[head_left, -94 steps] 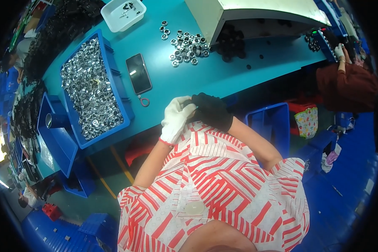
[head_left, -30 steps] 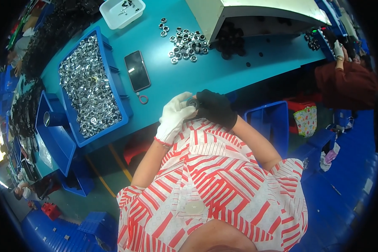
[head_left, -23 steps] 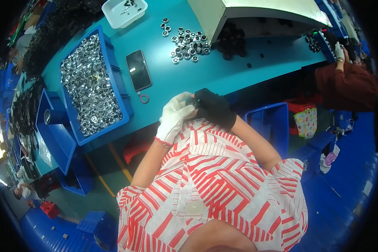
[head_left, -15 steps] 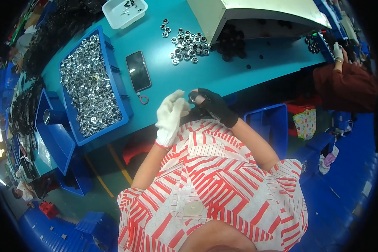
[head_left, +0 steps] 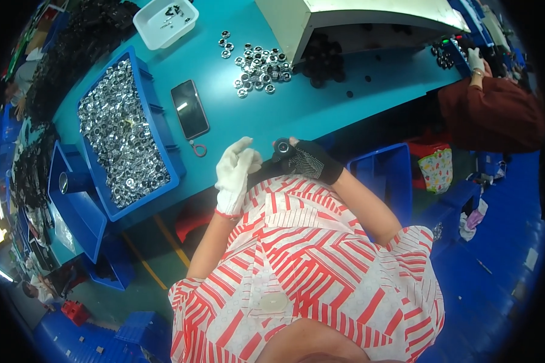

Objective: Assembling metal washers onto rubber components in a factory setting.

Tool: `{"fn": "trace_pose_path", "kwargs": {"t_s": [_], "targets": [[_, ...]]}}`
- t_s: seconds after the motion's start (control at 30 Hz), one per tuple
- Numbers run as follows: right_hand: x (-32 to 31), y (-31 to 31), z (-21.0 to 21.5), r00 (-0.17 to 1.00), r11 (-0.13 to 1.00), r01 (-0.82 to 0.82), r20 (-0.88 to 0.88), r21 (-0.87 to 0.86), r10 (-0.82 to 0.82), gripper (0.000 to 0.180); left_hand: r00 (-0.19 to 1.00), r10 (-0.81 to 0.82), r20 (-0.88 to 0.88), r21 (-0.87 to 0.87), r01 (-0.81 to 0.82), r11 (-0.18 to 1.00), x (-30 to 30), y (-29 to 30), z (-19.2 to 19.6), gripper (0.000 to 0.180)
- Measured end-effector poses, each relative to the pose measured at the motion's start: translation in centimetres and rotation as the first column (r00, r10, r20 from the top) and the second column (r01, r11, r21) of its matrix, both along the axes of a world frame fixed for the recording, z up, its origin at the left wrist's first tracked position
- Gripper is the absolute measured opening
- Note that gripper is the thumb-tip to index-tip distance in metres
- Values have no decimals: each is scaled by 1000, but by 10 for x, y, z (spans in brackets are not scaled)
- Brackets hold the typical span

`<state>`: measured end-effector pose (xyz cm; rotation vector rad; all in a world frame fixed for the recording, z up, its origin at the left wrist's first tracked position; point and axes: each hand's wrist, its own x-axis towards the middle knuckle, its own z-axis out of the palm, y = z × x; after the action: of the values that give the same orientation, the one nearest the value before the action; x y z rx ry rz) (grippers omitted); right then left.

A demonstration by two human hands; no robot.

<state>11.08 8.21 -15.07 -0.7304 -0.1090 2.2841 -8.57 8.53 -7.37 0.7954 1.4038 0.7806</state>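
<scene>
black-gloved right hand (head_left: 309,160) pinches a small ring part (head_left: 282,146); my white-gloved left hand (head_left: 235,172), fingers spread, couldn't catch a slip.

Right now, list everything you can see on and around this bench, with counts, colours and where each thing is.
small ring-shaped part: one, black with a shiny centre, held in the right hand
blue bin: one, full of silver metal rings, left of the hands
phone: one, black, flat on the teal table, beside the bin
key ring: one, small, just below the phone
loose metal rings: a scattered pile, silver, far side of the table
white tray: one, top edge, few small parts inside
machine housing: one, pale, top right
co-worker's sleeve: one, dark red, far right
left hand: white glove, fingers open, empty
right hand: black glove
</scene>
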Motion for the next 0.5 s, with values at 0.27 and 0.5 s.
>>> {"fn": "trace_pose_path", "kwargs": {"t_s": [0.27,0.5], "targets": [[-4,-10,9,987,982,-39,158,185,10,37,990,-139,7,-141,138,980,22,3,-6,48],[-2,-6,15,749,828,-290,652,480,-115,31,982,-95,162,-93,111,989,21,3,-15,46]]}}
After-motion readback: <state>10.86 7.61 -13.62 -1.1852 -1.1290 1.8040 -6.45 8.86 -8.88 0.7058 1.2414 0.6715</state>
